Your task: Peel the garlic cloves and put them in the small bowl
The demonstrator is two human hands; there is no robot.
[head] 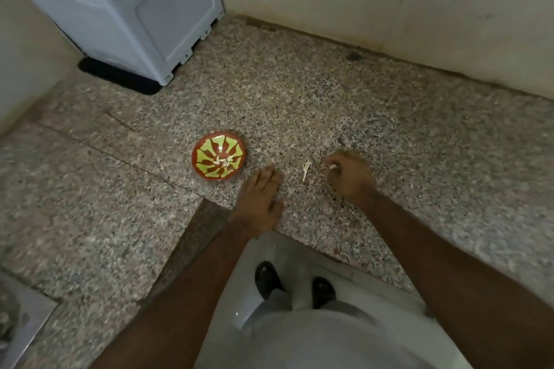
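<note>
My right fingers [335,169] curl around a pale clove [332,166] at centre right; left hand [263,192] lies flat and empty on the worktop [299,93]. I'd strip the skin fully, then drop it among the cloves in the bowl [219,156], centre frame.

The speckled pink-grey granite countertop [314,93] looks like polished stone, grainy in pattern yet smooth, with a dull sheen. The small round red bowl with yellow-green petal pattern [219,156] seems glazed, its inside glossy and catching a bright glint. The white boxy appliance [144,9] has smooth, matt plastic-looking panels, and a black matt pad [120,76] lies under it. The cream wall [389,3] is flat and matt, faintly stained.
</note>
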